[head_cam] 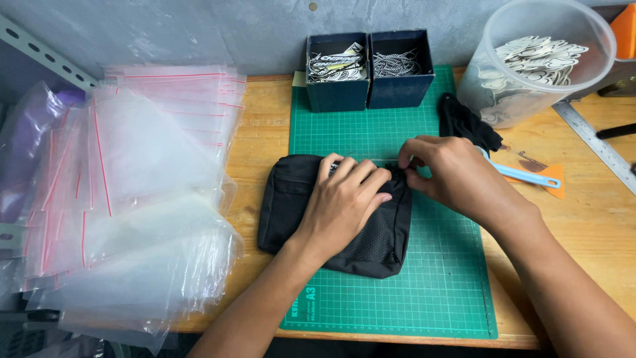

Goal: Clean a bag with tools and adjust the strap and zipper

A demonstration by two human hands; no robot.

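A small black fabric pouch (291, 199) with a mesh panel lies on a green cutting mat (424, 285). My left hand (344, 202) presses flat on the pouch's top, fingers curled over its upper edge. At the pouch's upper right corner my right hand (450, 172) pinches the fabric or its zipper end with fingertips. What sits between the fingertips is hidden.
A heap of clear zip bags with red strips (132, 192) covers the left. Two dark blue boxes (371, 83) of tags and chains stand at the mat's far edge. A clear tub (530, 66) of cut-outs, a black cloth (464, 122), a blue-handled tool (527, 176) and a metal ruler (596, 142) lie right.
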